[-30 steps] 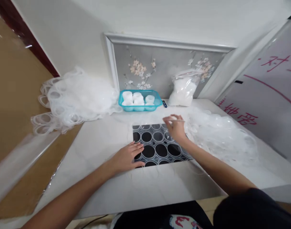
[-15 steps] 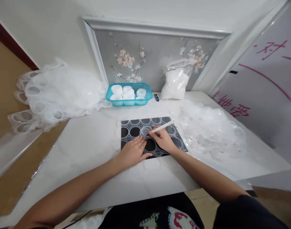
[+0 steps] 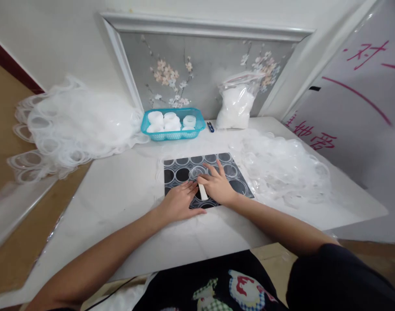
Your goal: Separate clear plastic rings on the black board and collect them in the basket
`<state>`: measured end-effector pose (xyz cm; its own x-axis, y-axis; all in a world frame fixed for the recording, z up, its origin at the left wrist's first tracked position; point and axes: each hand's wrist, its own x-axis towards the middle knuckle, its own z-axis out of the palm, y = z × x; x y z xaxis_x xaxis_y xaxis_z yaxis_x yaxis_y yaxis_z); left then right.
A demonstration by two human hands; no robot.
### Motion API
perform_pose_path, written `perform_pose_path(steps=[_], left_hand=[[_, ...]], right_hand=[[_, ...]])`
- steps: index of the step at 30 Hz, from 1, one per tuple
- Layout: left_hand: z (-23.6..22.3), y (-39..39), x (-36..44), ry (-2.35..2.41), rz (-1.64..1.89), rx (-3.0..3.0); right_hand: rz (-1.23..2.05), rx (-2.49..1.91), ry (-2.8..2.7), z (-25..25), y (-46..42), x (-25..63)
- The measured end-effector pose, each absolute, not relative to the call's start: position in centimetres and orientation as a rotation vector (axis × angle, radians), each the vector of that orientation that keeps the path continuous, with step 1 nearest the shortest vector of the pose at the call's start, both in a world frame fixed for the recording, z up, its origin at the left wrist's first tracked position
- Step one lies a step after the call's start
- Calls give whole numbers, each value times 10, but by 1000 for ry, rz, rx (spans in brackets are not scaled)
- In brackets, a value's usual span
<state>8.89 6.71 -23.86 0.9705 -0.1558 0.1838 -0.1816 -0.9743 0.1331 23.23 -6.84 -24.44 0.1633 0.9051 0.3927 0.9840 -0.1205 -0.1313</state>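
A dark sheet (image 3: 170, 175) covered with rows of pale-rimmed circles lies on the table. My left hand (image 3: 181, 201) rests flat on its near left part, fingers stretched and thumb apart. Above the sheet's middle, my right hand (image 3: 218, 183) pinches a white flat stick (image 3: 203, 192) between thumb and index finger, with the other fingers spread. The stick's free end points toward me; its far tip is hidden under the fingers. A loose clear ring (image 3: 196, 172) lies just beyond the fingertips, close to the right hand.
A blue basket (image 3: 173, 136) of white round pieces stands at the back, near small dark snips (image 3: 210, 126). Beside them is a clear bag (image 3: 235, 106) of white contents. Translucent ringed sheets are heaped at the left (image 3: 77, 125) and right (image 3: 281, 166) of the white table (image 3: 119, 185).
My right hand has turned the white stick, which pointed away to the right and now points toward me. Its other fingers have spread. The left hand stays on the sheet.
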Motion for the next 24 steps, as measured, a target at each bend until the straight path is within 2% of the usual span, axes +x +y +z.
perform_pose_path(steps=[3,5,7,14,24], left_hand=[[-234,70,87,-222,170,2937],[-228,75,85,-187,135,2900],[-221,78,87,-161,140,2856],[-216,48,121,-277,190,2929],[-236,29,131,-240,333,3018]], right_hand=[[-373,-2159,-1601,-229,-51,266],[-472,-2235,-1111,-219,-47,296],[-511,-2246,-905,-215,-55,314],[41,-1813,-1126,-254,-98,282],[78,-1852,-1047,-269,-97,287]])
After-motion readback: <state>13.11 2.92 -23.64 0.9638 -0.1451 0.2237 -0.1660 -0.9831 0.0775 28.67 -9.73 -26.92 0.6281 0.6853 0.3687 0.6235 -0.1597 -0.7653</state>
